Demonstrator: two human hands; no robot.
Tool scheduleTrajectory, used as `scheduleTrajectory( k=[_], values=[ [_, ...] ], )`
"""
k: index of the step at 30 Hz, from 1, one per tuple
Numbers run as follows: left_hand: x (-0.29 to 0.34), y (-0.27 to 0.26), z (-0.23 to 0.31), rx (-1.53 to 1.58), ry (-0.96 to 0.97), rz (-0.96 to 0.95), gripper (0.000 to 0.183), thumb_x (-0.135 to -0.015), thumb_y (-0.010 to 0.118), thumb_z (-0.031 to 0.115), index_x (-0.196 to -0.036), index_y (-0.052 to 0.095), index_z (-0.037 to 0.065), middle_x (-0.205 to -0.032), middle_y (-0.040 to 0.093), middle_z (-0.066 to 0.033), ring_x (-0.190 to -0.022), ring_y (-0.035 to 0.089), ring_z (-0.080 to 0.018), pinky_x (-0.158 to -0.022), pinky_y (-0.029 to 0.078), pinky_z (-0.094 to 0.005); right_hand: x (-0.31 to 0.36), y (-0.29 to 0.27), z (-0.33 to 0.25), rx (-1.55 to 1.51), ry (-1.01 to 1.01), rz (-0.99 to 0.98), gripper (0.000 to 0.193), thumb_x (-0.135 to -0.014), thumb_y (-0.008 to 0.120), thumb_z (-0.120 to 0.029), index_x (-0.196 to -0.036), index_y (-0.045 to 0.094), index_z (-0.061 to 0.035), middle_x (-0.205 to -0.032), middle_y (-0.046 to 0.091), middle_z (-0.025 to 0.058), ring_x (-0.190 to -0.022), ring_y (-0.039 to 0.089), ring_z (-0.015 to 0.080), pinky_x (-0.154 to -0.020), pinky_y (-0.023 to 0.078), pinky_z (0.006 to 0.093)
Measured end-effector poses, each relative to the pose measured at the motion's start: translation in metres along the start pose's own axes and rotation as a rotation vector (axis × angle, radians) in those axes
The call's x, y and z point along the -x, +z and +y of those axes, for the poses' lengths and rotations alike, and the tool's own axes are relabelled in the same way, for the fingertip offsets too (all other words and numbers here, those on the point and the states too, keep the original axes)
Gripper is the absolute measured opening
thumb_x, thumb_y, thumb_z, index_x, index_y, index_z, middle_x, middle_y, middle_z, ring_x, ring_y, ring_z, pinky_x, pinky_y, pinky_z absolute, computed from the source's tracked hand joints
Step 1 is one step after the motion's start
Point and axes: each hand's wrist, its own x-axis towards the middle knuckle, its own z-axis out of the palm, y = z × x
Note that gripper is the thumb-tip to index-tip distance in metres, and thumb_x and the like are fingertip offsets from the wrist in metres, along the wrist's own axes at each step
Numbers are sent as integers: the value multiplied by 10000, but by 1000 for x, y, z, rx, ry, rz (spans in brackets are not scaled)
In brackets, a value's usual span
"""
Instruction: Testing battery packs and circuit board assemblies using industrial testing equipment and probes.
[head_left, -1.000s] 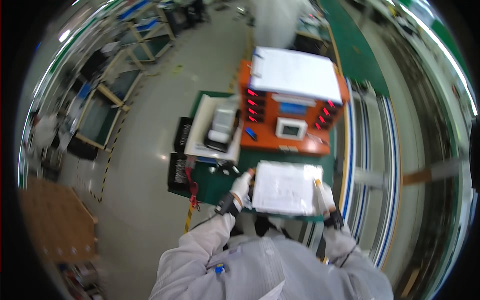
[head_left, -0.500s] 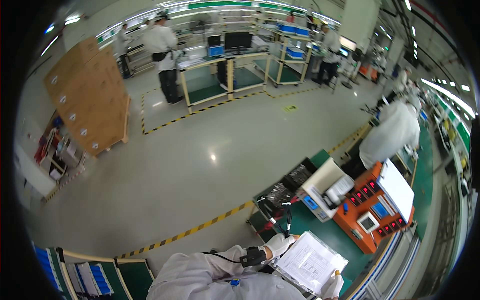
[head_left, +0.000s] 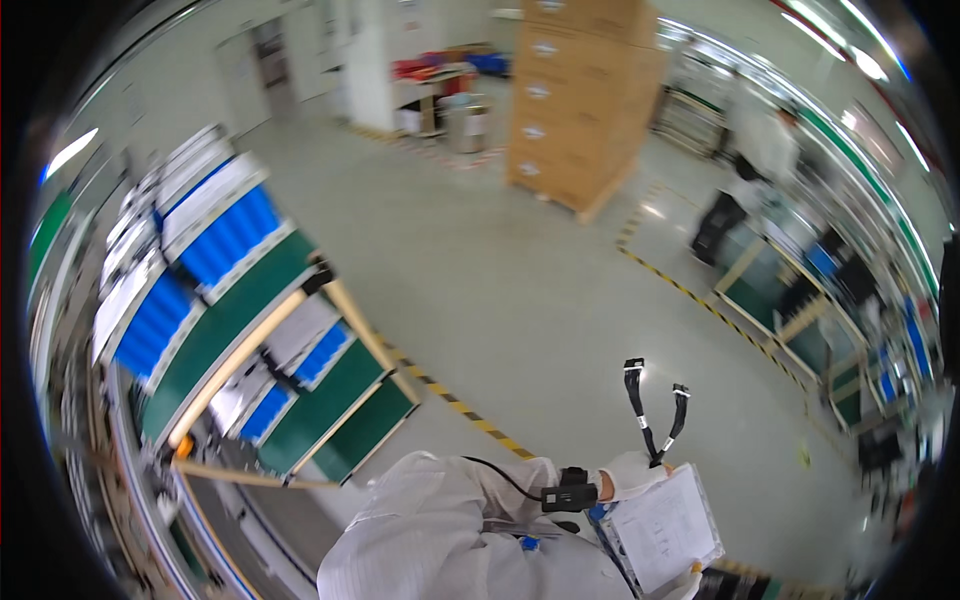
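A printed white sheet in a clear sleeve (head_left: 660, 532) is held tilted in front of my body, at the lower right. My left hand (head_left: 634, 476), in a white glove, grips its upper left edge. Beside those fingers two black cables (head_left: 648, 425) with connector ends and white labels stick up; where they start is hidden. Blue shows under the sheet's left edge, but what lies beneath cannot be made out. Gloved and partly cut off by the lower rim, my right hand (head_left: 684, 584) holds the sheet's near edge with the thumb on top.
To the left stands a green-topped rack (head_left: 245, 300) with blue-and-white modules (head_left: 225, 225) on its levels. Stacked brown cartons (head_left: 575, 100) rise at the back. A person (head_left: 750, 165) stands by a workbench (head_left: 790, 300) at right. Yellow-black tape (head_left: 455, 403) marks the floor.
My view has swung to the left: the green bench with the orange box has left the picture and the module rack has come in. Both hands still hold the sheet, and the cables moved along.
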Motion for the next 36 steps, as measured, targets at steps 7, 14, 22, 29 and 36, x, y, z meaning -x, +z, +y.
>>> scheduleTrajectory(
  k=[7,14,22,29,36],
  values=[
    [-42,-153,-69,350,-188,443,573,-860,566,537,-915,704,-16,-790,684,-226,-786,677,-383,-718,514,-422,-143,206,1,330,279,-297,665,-977,499,-511,-1460,429,-61,-1472,464,92,-1354,424,203,-1125,326,279],
    [-95,-327,-123,394,-432,661,506,-888,613,477,-921,690,-22,-668,616,-135,-630,602,-224,-596,478,-379,-188,458,1,830,-329,-885,349,-998,474,-326,-1038,613,-8,-899,574,-1,-808,531,154,-729,460,321],
    [-114,-491,-171,559,-351,1035,514,-900,610,451,-963,708,-50,-697,651,-150,-671,640,-257,-637,495,-358,-193,719,20,558,-63,-1041,296,-994,496,-288,-1044,612,-19,-899,575,-16,-839,544,109,-730,464,265],
    [-141,-630,-303,656,-388,1201,452,-910,607,385,-890,706,-56,-652,622,-112,-612,577,-196,-586,456,-346,-150,927,77,927,-433,-1122,250,-983,507,-196,-1112,617,-13,-976,610,28,-925,563,140,-830,475,299],
    [-122,-794,-400,867,-594,1355,440,-891,624,340,-845,675,-94,-615,583,-71,-577,532,-125,-509,405,-344,-72,1159,158,1116,-353,-1267,351,-968,537,-258,-1140,639,31,-1015,668,100,-914,584,187,-794,458,322]
  ],
)
